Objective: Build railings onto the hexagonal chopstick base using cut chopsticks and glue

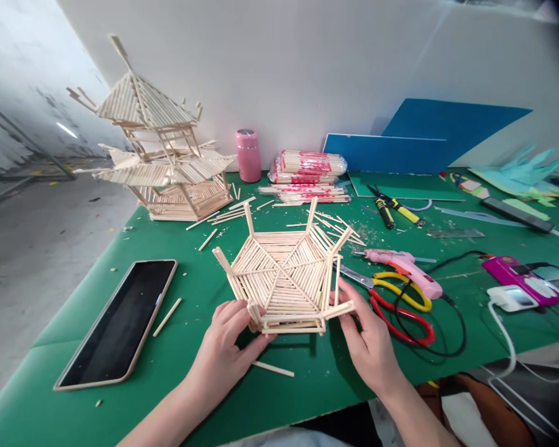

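Note:
A hexagonal base built of thin wooden sticks is in front of me, slightly raised and tilted, with short posts standing out at its corners. My left hand grips its near left corner, thumb along the front edge and fingers around the post. At the near right corner, my right hand has its thumb and fingers closed around the frame beside a post; some fingertips are hidden behind the sticks. A loose wooden stick lies on the table just below the base.
A pagoda model of sticks stands back left. A phone lies left. Right are red-and-yellow scissors, a pink glue gun with its cord, and pliers. Behind are a pink flask and bagged sticks.

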A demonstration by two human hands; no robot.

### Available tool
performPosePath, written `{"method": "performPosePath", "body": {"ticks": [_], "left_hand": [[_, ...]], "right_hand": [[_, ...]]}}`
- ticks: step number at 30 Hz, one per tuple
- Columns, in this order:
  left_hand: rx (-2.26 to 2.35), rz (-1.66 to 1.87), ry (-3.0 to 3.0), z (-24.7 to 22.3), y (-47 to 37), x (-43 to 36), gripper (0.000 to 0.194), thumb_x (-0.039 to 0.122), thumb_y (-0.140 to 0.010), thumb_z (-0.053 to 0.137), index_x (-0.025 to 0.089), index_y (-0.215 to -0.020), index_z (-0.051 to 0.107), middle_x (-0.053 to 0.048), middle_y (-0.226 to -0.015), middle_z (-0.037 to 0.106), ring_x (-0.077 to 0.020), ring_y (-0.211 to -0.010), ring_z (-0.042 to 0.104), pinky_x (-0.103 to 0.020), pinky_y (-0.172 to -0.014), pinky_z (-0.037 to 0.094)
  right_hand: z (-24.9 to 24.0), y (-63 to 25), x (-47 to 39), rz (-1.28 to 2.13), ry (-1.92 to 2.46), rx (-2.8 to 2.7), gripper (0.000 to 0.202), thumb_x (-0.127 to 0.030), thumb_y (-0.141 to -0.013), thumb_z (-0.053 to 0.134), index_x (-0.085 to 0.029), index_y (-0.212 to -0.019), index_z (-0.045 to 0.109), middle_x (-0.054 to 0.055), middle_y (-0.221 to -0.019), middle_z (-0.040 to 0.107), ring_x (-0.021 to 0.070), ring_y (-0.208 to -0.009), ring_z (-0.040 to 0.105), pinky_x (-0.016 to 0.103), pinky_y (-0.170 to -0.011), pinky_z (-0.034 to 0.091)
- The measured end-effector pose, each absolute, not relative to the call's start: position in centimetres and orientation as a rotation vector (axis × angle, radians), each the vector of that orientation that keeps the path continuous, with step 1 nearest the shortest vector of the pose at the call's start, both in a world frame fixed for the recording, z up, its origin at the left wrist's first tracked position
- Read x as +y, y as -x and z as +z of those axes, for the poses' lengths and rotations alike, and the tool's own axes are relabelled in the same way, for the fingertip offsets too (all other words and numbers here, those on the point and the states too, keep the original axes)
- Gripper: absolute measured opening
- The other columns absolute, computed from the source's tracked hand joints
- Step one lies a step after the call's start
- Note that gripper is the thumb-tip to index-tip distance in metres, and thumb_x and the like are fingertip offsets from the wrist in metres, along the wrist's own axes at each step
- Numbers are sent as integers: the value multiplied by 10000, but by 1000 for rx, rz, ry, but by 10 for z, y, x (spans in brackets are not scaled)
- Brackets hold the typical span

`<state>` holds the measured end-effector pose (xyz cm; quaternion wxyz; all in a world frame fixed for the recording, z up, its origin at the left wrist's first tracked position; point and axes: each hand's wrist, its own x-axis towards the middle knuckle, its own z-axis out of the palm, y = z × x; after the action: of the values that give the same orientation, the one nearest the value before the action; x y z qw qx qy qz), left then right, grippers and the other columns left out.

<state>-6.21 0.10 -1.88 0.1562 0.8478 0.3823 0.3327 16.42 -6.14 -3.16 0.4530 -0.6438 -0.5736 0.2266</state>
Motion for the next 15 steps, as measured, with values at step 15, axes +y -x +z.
{"method": "performPosePath", "body": {"ticks": [15], "left_hand": [[1250,881,-2548,-25,80,-13,549,286,-719,603,201,-1224,404,-135,-1172,555,-295,-1080,516,-470,-859,459]], "right_hand": [[-36,-165,-55,628,1567,-1205,478,-336,-866,428,-220,-1324,354,105,-1145,608,217,-1040,580,367,-871,471]]}}
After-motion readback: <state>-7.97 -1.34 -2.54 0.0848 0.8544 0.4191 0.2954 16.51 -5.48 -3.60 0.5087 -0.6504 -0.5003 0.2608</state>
